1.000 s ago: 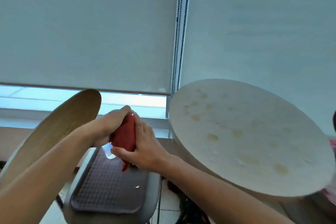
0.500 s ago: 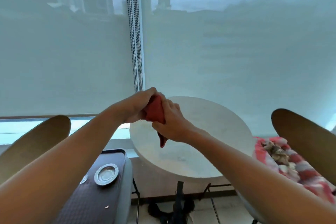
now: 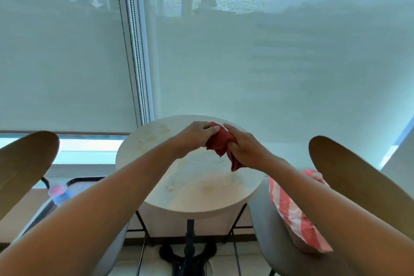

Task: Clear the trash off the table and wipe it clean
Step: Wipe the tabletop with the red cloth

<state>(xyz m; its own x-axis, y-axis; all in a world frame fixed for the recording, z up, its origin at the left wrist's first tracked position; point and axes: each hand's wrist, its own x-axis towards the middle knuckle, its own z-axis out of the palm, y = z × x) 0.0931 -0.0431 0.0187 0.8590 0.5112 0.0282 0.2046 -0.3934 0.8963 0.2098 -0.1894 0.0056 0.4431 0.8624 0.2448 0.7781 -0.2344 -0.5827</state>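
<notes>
A round table (image 3: 201, 199) with pale yellowish stains stands before a shaded window, and above its far side a bunched red cloth (image 3: 220, 144) is gripped by the left hand (image 3: 197, 134) and the right hand (image 3: 244, 150), fingers curled round it.

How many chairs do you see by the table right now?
2. One chair stands left of the round table, with a bottle on its seat; the other chair stands right, holding a striped cushion. Any behind the camera would be hidden.
</notes>
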